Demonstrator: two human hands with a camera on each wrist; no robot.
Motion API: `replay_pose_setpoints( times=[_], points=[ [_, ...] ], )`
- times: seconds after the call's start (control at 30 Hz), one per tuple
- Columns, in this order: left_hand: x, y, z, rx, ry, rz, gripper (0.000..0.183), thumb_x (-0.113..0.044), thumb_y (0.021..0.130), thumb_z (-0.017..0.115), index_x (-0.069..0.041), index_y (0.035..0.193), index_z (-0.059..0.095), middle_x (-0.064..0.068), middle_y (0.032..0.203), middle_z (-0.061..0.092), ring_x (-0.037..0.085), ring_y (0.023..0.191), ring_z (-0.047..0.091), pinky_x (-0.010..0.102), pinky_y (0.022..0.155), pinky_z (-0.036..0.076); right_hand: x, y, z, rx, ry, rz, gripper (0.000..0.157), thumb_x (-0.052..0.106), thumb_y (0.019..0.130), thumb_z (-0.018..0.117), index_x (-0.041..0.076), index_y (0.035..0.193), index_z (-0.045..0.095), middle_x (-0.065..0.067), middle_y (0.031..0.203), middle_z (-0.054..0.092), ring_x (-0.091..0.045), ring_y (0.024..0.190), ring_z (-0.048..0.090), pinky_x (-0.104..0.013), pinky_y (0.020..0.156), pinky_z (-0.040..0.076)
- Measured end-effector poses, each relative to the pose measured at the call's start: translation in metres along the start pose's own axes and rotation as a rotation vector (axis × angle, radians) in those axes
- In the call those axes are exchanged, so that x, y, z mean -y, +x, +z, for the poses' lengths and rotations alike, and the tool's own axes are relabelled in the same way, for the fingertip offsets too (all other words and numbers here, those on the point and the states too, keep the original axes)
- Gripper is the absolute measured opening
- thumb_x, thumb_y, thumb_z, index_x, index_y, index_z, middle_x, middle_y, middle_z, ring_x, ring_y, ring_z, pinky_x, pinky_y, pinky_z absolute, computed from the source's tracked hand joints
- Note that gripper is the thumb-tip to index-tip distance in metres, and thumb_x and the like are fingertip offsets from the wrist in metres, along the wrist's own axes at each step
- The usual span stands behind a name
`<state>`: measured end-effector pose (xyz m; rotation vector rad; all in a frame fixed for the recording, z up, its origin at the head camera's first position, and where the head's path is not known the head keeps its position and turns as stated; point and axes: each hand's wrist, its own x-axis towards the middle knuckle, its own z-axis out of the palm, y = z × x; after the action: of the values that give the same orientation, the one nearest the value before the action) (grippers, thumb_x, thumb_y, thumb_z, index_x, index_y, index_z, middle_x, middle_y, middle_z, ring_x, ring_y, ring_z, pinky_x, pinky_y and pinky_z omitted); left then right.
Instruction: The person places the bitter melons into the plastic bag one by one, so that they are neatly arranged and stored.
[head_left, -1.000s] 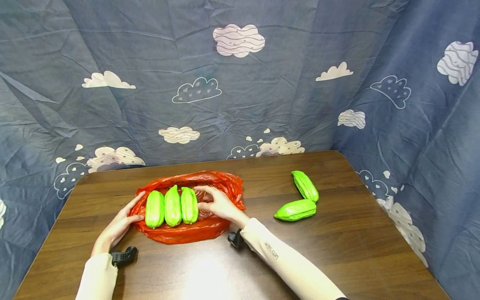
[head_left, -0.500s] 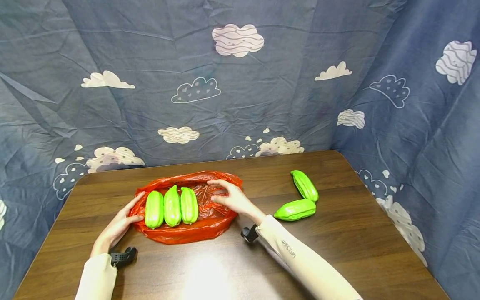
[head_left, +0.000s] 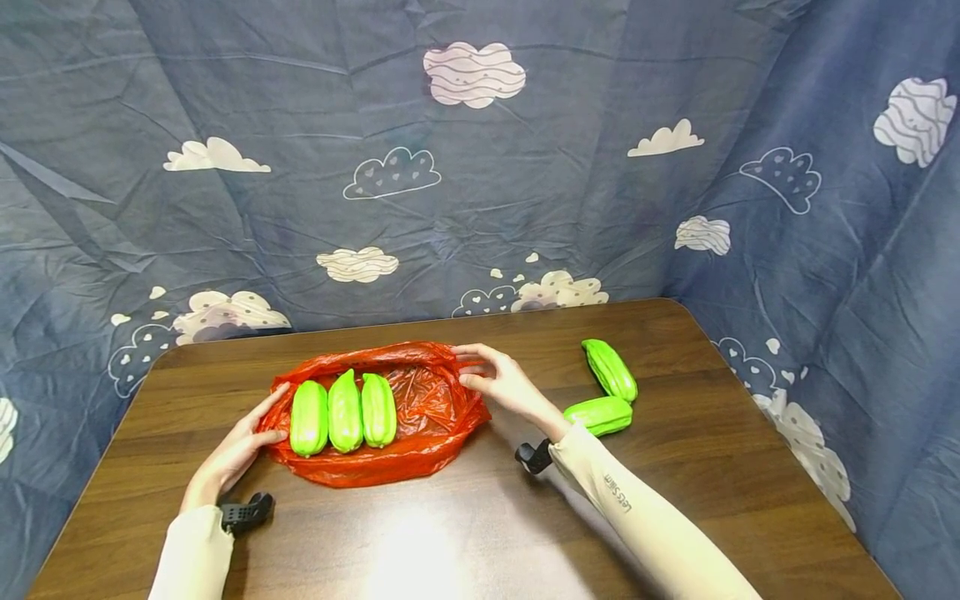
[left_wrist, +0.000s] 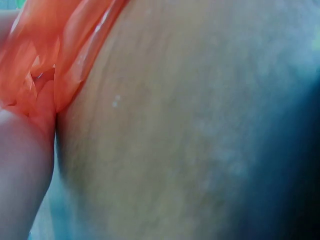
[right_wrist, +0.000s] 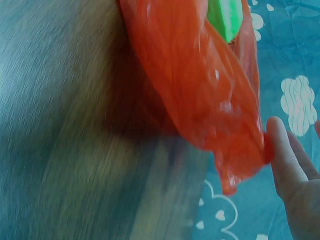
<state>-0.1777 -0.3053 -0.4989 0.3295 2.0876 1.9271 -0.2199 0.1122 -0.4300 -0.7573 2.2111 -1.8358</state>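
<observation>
Three ribbed, bright green vegetables (head_left: 345, 414) lie side by side in the left half of a red plastic bag (head_left: 435, 400), whose mouth gapes upward. My left hand (head_left: 234, 454) touches the bag's left end, thumb and fingers spread apart. In the left wrist view, red plastic (left_wrist: 75, 55) covers part of the thumb (left_wrist: 45, 100); the other fingers are mostly hidden. At the bag's right rim is my right hand (head_left: 506, 383), its fingers extended, holding no vegetable. The right wrist view shows a thumb (right_wrist: 282, 150) close against the bag's crumpled end (right_wrist: 235, 165).
Two more green vegetables, one angled at the back (head_left: 611, 371) and one lying crosswise (head_left: 603, 415), touch each other on the right of the brown wooden table (head_left: 712, 483). The right forearm partly covers the crosswise one. A blue cloud-print curtain (head_left: 547, 217) hangs behind.
My right hand has moved from beside the rightmost bagged vegetable, rightward and back to the bag's right rim. The left hand and the three bagged vegetables have stayed put.
</observation>
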Motion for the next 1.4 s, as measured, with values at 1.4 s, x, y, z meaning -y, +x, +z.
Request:
replay_pose_setpoints(
  times=[1.4],
  points=[
    [0.001, 0.0, -0.001, 0.022, -0.016, 0.005, 0.075, 0.003, 0.093, 0.052, -0.01, 0.154, 0.01, 0.031, 0.152, -0.005, -0.016, 0.115, 0.034, 0.009, 0.092, 0.031, -0.021, -0.059, -0.109, -0.22, -0.062, 0.051, 0.042, -0.008, 0.089, 0.056, -0.015, 0.13, 0.046, -0.035, 0.125, 0.05, -0.011, 0.099, 0.06, -0.026, 0.085, 0.049]
  ],
)
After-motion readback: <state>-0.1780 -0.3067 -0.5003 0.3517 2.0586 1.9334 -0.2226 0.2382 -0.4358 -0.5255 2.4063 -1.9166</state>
